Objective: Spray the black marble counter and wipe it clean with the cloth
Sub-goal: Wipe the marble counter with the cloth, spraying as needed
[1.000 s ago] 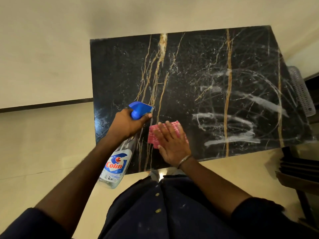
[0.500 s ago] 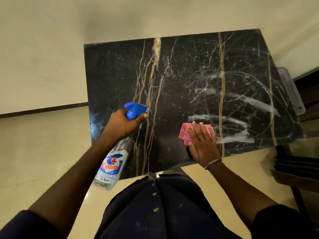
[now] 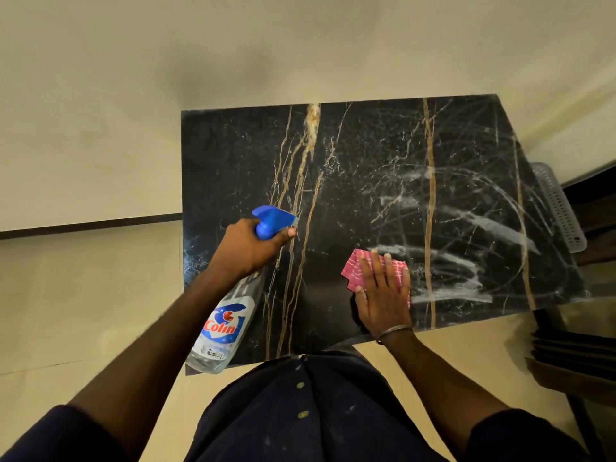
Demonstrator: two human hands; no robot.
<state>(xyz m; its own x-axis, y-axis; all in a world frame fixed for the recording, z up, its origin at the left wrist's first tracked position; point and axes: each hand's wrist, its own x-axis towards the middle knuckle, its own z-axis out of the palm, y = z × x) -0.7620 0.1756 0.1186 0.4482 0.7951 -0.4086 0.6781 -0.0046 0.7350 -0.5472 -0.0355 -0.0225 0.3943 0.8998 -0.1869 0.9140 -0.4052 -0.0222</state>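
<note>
The black marble counter [image 3: 366, 168] with gold veins fills the middle of the head view, with white smear streaks across its right half. My left hand [image 3: 248, 248] grips the neck of a clear spray bottle [image 3: 226, 325] with a blue trigger head, held over the counter's near left part. My right hand [image 3: 383, 295] lies flat with straight fingers on a pink checked cloth [image 3: 355, 268], pressing it onto the counter near the front edge.
A cream wall stands behind the counter and a pale tiled floor lies to its left and front. A grey perforated basket [image 3: 560, 208] sits at the counter's right edge. Dark furniture [image 3: 573, 358] stands at the lower right.
My right hand has slid the cloth rightward along the front of the counter, from beside the bottle to the streaked area. The left hand with the bottle has stayed in place.
</note>
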